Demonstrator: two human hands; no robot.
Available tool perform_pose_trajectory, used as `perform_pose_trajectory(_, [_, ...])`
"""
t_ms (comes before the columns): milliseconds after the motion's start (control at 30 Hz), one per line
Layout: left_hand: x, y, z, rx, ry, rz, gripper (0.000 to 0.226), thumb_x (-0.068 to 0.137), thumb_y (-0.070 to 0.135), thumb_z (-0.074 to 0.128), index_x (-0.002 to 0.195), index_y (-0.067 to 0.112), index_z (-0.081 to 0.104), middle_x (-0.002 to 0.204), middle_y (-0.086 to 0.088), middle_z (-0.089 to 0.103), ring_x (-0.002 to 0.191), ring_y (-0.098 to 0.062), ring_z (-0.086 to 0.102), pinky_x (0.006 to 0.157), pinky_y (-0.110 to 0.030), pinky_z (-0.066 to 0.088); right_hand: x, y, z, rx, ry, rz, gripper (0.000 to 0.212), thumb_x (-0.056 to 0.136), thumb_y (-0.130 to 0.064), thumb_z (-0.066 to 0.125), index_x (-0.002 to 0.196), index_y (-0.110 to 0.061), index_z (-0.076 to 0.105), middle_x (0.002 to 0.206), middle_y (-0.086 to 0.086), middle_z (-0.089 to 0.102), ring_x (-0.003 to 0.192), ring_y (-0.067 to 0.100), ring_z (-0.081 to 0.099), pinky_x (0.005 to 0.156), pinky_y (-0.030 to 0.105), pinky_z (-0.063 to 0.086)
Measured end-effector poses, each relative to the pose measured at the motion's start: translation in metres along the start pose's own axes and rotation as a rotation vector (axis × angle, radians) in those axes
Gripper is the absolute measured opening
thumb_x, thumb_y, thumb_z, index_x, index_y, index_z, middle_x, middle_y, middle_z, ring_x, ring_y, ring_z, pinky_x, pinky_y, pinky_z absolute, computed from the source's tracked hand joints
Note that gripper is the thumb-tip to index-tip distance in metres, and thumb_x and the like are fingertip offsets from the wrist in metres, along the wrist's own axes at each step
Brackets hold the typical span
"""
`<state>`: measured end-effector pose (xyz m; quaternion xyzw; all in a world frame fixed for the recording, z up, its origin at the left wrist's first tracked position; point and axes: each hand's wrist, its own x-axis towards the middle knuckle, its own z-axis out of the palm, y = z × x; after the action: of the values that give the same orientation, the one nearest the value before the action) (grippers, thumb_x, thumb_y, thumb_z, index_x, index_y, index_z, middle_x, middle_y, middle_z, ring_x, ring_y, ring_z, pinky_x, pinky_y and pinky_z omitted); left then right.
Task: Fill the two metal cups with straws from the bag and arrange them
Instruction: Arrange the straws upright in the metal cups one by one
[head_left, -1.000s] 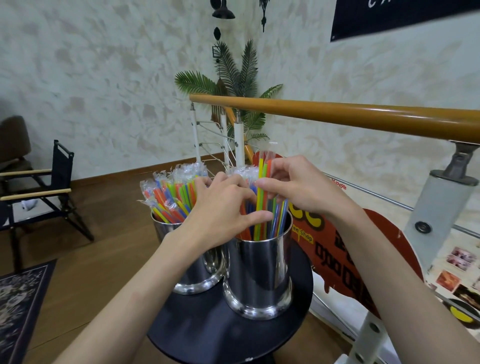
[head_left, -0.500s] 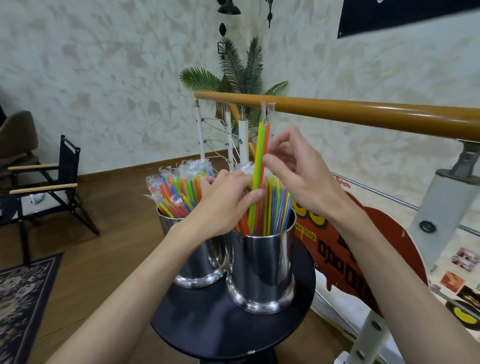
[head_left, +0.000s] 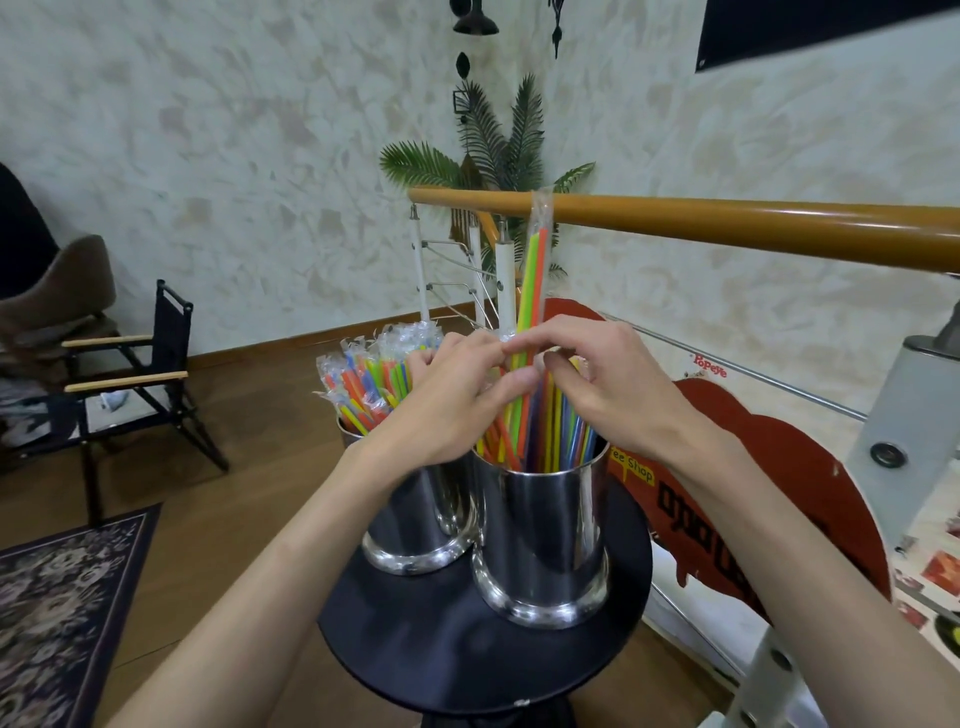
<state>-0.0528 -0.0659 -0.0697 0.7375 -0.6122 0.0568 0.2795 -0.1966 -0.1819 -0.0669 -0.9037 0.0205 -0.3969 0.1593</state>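
Both hands, left (head_left: 447, 402) and right (head_left: 618, 387), pinch two wrapped straws (head_left: 535, 280) standing tall above the straw-filled right cup (head_left: 543, 545) on a round table (head_left: 467, 654).

1. My L hand (head_left: 447, 410): forearm comes in from lower left, palm down, fingers curled, thumb + index tips pinching together.
2. My R hand (head_left: 618, 384): forearm in from lower right, fingers bent inward, tips meeting L hand's.
3. Both wrists approx level.
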Motion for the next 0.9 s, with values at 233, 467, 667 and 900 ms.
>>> perform_pose_trajectory(233, [-0.003,-0.006,-0.006,-0.134,0.003,0.086,0.045,0.107,0.043,0.026,0.121,0.025,0.065,0.113,0.012,0.055,0.114,-0.010,0.045,0.098,-0.041,0.028,0.003,0.014,-0.007,-0.112,0.294,0.043,0.032,0.084,0.005,0.076,0.113,-0.008,0.075,0.102,-0.002,0.072,0.091,0.001,0.061,0.086,0.007,0.048])
perform_pose_trajectory(467, [0.000,-0.016,-0.004,0.004,0.140,0.163,0.035,0.107,0.020,0.043,0.141,0.022,0.052,0.125,0.006,0.058,0.120,-0.012,0.051,0.105,-0.042,0.041,0.003,0.008,-0.023,-0.016,0.410,0.083,0.018,0.090,-0.010,0.075,0.108,-0.011,0.077,0.096,-0.003,0.073,0.081,-0.002,0.065,0.077,0.012,0.051])
perform_pose_trajectory(667, [0.000,-0.014,0.000,0.080,0.137,0.193,0.033,0.107,0.028,0.045,0.139,0.023,0.054,0.119,0.011,0.054,0.110,-0.007,0.047,0.098,-0.038,0.041,0.008,-0.013,-0.028,0.216,0.365,0.097,0.021,0.088,-0.026,0.077,0.106,-0.034,0.073,0.083,-0.002,0.052,0.070,0.016,0.054,0.061,0.022,0.049])
perform_pose_trajectory(900, [0.000,-0.012,0.000,0.049,0.166,0.181,0.045,0.105,0.037,0.038,0.145,0.020,0.049,0.127,0.003,0.058,0.120,-0.015,0.052,0.102,-0.044,0.042,0.007,-0.020,-0.033,0.241,0.324,0.202,0.013,0.087,-0.028,0.078,0.093,-0.016,0.080,0.085,0.009,0.071,0.073,0.017,0.066,0.071,0.043,0.056])
